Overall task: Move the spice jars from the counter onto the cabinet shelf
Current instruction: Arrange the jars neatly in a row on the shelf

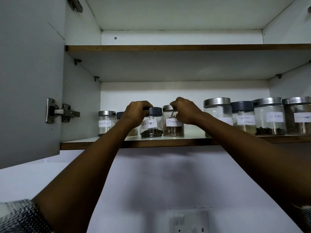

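- The left hand (137,113) curls round the dark lid of the pepper jar (151,123); the right hand (184,111) pinches the steel lid and upper wall of the cinnamon jar (173,122).
- Both jars stand upright on the shelf (94,144), near its front edge and touching or almost touching each other.
- They look like clear glass with hard lids: stiff, smooth, probably slippery and breakable if knocked off the edge. Each is only part full, so likely light.
- The lid rim is a fair hold for sliding a jar back. For lifting, a grip round the body below the lid would be safer, since I cannot tell how firmly the lids sit.
- To the left, farther back, stand a small steel-lidded jar (106,122) also marked black pepper and a dark-lidded jar (120,115), mostly hidden behind the left wrist.
- To the right stand a large steel-lidded jar (217,108), the garam masala jar (244,120), the cloves jar (269,116) and one more at the frame edge whose label is unreadable.
- The row is crowded, so pushing either jar back risks clinking its neighbours.
- The open door (30,81) hangs at left; an upper shelf (168,47) limits headroom.
- The table is out of view, so I cannot tell how many jars remain there.
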### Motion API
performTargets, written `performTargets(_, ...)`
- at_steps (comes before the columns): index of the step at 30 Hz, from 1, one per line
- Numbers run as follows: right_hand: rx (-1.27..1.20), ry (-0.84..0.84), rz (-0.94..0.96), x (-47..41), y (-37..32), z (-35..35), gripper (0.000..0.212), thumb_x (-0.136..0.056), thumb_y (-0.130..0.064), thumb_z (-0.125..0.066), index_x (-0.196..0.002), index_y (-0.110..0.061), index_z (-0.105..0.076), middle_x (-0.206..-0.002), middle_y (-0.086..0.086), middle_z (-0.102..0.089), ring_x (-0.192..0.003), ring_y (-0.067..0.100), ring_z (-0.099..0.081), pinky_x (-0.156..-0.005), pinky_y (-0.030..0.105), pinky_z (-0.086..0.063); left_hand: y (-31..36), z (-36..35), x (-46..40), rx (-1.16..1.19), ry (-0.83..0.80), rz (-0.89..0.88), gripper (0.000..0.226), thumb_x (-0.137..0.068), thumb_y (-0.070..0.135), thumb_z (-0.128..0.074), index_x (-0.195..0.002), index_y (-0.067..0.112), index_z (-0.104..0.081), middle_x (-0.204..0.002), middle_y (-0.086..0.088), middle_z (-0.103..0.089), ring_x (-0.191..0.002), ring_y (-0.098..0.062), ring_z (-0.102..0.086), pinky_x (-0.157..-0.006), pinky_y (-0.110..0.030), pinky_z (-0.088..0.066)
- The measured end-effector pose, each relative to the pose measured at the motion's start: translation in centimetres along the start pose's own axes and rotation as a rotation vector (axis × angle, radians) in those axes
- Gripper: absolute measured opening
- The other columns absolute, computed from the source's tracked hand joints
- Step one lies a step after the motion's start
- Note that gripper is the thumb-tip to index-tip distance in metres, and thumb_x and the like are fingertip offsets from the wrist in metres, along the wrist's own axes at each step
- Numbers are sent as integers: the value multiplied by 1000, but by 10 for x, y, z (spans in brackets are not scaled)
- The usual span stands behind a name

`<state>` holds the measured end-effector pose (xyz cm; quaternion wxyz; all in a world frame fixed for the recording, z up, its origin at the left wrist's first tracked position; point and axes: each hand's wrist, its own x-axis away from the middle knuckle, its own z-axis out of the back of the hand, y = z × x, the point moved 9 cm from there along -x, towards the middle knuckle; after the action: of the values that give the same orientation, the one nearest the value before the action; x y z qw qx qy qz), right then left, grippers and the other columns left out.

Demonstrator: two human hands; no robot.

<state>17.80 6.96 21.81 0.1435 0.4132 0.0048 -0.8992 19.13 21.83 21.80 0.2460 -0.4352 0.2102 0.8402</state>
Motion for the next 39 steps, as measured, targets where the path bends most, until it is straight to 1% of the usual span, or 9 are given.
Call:
performTargets(7, 13, -33, -13, -25, 1, -30, 22, -85, -2, -54, -107, 0, -55, -121, 17, -51, -108, 35, -52, -77, 32, -38, -24, -24, -13, -60, -75, 5, 39, -93, -5, -43, -127, 10, -56, -128, -12, -59, -117, -28, -53, -95, -33, -40)
performTargets(12, 23, -75, -14, -43, -1, -52, 26, -85, -3, -53, -111, -1, -55, -124, 17, -50, -111, 34, -51, -87, 37, -44, -41, -41, -24, -115, -174, 10, 53, -87, -14, -44, -133, 11, -49, -132, -13, -55, -120, -29, -50, -99, -37, -41)
performTargets(20, 50, -132, -4, -67, -1, -75, 24, -85, -1, -52, -109, 0, -54, -120, 17, -50, -107, 32, -53, -76, 31, -39, -61, -59, -38, -105, -254, 42, 55, -84, -13, -48, -134, 10, -46, -133, -13, -51, -121, -30, -47, -93, -31, -37)
performTargets(26, 76, -193, 13, -76, -2, -96, 34, -83, 0, -53, -117, -3, -51, -125, 16, -44, -110, 33, -52, -82, 35, -44, -73, -78, -44, -144, -312, 77, 62, -83, -15, -49, -138, 12, -37, -134, -14, -49, -120, -31, -47, -95, -37, -40)
performTargets(32, 70, -169, 54, -81, -2, -98, 40, -81, 3, -52, -121, -4, -52, -124, 16, -47, -108, 35, -53, -75, 35, -42, -88, -82, -46, -194, -342, 112, 67, -82, -16, -47, -141, 14, -29, -132, -16, -48, -118, -33, -47, -90, -35, -37)
performTargets(34, 77, -179, 58, -80, -2, -101, 41, -81, 1, -55, -121, -4, -51, -124, 16, -47, -109, 35, -53, -78, 37, -44, -89, -85, -43, -243, -346, 111, 76, -82, -16, -46, -147, 13, -19, -146, -16, -36, -132, -33, -36, -105, -38, -28)
performTargets(35, 81, -186, 53, -80, -1, -103, 40, -81, 1, -55, -120, -4, -50, -124, 16, -47, -109, 35, -53, -80, 38, -45, -89, -87, -42, -278, -351, 102, 81, -82, -16, -46, -149, 12, -12, -154, -15, -22, -140, -31, -25, -114, -39, -17)
performTargets(37, 92, -199, 46, -80, 0, -103, 39, -81, 1, -54, -120, -4, -50, -125, 15, -48, -109, 33, -53, -86, 39, -49, -85, -89, -40, -329, -355, 80, 87, -83, -16, -44, -151, 11, 2, -159, -11, 2, -147, -25, -4, -118, -40, 1)
performTargets(39, 108, -220, 48, -81, 1, -104, 41, -83, 2, -51, -123, -4, -48, -127, 14, -50, -112, 32, -53, -89, 39, -48, -82, -90, -38, -361, -354, 65, 89, -83, -16, -44, -150, 11, 9, -159, -10, 10, -147, -24, 5, -118, -41, 5)
